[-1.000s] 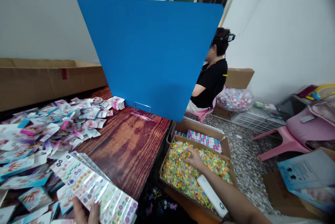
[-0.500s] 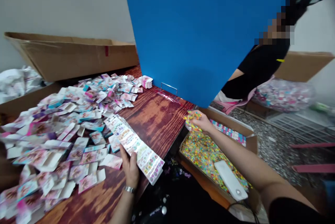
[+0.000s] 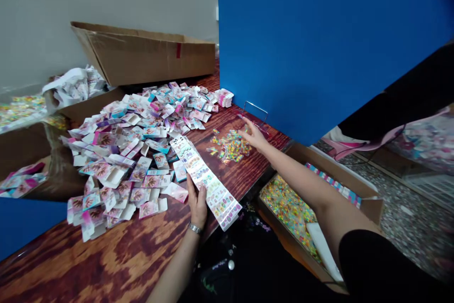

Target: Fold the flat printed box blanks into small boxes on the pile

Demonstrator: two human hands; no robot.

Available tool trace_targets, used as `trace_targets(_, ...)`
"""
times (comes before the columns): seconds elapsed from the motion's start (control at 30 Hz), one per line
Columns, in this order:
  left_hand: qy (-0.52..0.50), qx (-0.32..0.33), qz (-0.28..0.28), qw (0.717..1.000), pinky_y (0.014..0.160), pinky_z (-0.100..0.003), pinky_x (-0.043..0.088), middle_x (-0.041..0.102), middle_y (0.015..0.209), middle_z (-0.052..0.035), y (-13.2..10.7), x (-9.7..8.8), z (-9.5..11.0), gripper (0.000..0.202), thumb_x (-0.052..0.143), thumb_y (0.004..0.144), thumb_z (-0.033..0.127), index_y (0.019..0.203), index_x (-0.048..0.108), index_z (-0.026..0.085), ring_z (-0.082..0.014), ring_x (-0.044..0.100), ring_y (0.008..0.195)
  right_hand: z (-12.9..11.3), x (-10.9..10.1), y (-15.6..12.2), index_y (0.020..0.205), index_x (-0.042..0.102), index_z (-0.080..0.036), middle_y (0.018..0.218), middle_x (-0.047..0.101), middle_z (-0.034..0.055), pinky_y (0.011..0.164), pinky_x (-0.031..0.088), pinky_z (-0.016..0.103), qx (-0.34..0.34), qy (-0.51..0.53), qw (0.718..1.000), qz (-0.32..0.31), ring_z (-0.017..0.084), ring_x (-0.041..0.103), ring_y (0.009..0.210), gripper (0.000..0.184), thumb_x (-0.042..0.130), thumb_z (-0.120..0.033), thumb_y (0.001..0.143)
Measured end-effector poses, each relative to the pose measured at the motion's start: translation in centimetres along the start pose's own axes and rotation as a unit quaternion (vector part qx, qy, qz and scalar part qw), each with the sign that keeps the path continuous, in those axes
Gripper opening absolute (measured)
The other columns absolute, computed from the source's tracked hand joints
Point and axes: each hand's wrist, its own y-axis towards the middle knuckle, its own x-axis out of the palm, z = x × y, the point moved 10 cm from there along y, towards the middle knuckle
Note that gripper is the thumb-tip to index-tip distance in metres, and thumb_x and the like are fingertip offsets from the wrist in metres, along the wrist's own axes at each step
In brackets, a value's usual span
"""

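Observation:
My left hand [image 3: 197, 203] grips a long strip of sticker sheets [image 3: 209, 185], thumb on top, held over the table's near edge. The strip carries rows of small coloured designs. My right hand [image 3: 254, 135] has its fingers apart and holds nothing, just beside a loose heap of small clear packets with yellow, green and orange bits [image 3: 232, 146] on the table. A big pile of small printed boxes [image 3: 142, 133], pink, white and blue with open flaps, lies left of the strip.
A long cardboard carton [image 3: 149, 59] stands behind the pile. Below the table at right, an open carton [image 3: 371, 208] holds many more packets [image 3: 289, 203] and a white flat device [image 3: 322, 246]. A blue panel [image 3: 319, 47] rises behind a wire stand [image 3: 256, 110]. A person in black is at far right.
My right hand has moved from above the carton to the table and let go of its handful of packets, which now lie there. The view has turned left.

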Motion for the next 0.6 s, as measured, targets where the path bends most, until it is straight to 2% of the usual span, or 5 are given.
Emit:
trace_targets(0.17, 0.009, 0.004, -0.001, 1.000, 0.118, -0.031, 0.020, 0.021, 0.158, -0.0051, 0.1, -0.1, -0.1, 0.074, 0.054, 0.090, 0.040, 0.151, 0.016, 0.022, -0.0209, 0.023, 0.144, 1.0, -4.5, -3.6, 0.145, 0.031, -0.026, 0.139, 0.050, 0.0073, 0.096, 0.048, 0.037, -0.017, 0.052, 0.998, 0.019, 0.021, 0.058, 0.114, 0.065, 0.052, -0.047, 0.087)
trace_targets(0.23, 0.016, 0.011, 0.001, 1.000, 0.117, -0.030, 0.020, 0.020, 0.158, -0.0050, 0.2, -0.3, -0.1, 0.073, 0.054, 0.090, 0.039, 0.151, 0.017, 0.022, -0.0207, 0.023, 0.144, 3.1, -6.5, -7.4, 0.146, 0.029, -0.025, 0.141, 0.047, 0.0092, 0.096, 0.047, 0.037, 0.004, -0.041, 0.999, 0.005, 0.021, 0.058, 0.113, 0.061, 0.045, -0.047, 0.092)
trace_targets(0.33, 0.016, 0.019, 0.002, 1.000, 0.118, -0.031, 0.020, 0.020, 0.158, -0.0050, 0.4, -0.4, -0.3, 0.073, 0.055, 0.090, 0.039, 0.151, 0.018, 0.022, -0.0212, 0.023, 0.144, 8.2, -7.3, -15.6, 0.147, 0.028, -0.025, 0.139, 0.049, 0.0107, 0.096, 0.046, 0.040, 0.078, -0.225, 0.966, -0.100, 0.022, 0.059, 0.110, 0.058, 0.040, -0.044, 0.094)
trace_targets(0.47, 0.013, 0.025, 0.000, 1.000, 0.118, -0.032, 0.019, 0.019, 0.158, -0.0045, 0.4, -0.3, -0.1, 0.073, 0.056, 0.089, 0.038, 0.150, 0.019, 0.022, -0.0213, 0.021, 0.145, 13.6, -5.3, -25.9, 0.141, 0.044, -0.024, 0.136, 0.051, 0.0144, 0.096, 0.044, 0.045, 0.150, -0.288, 0.926, -0.194, 0.034, 0.052, 0.120, 0.077, 0.072, -0.032, 0.070)
trace_targets(0.6, 0.017, 0.025, 0.002, 1.000, 0.118, -0.031, 0.018, 0.018, 0.158, -0.0051, 0.3, -0.1, 0.4, 0.074, 0.056, 0.089, 0.037, 0.150, 0.018, 0.021, -0.0208, 0.020, 0.145, 17.0, -1.6, -29.9, 0.144, 0.037, -0.035, 0.155, 0.024, 0.0151, 0.095, 0.041, 0.055, 0.210, -0.354, 0.886, -0.212, 0.043, 0.039, 0.130, 0.091, 0.074, -0.015, 0.064)
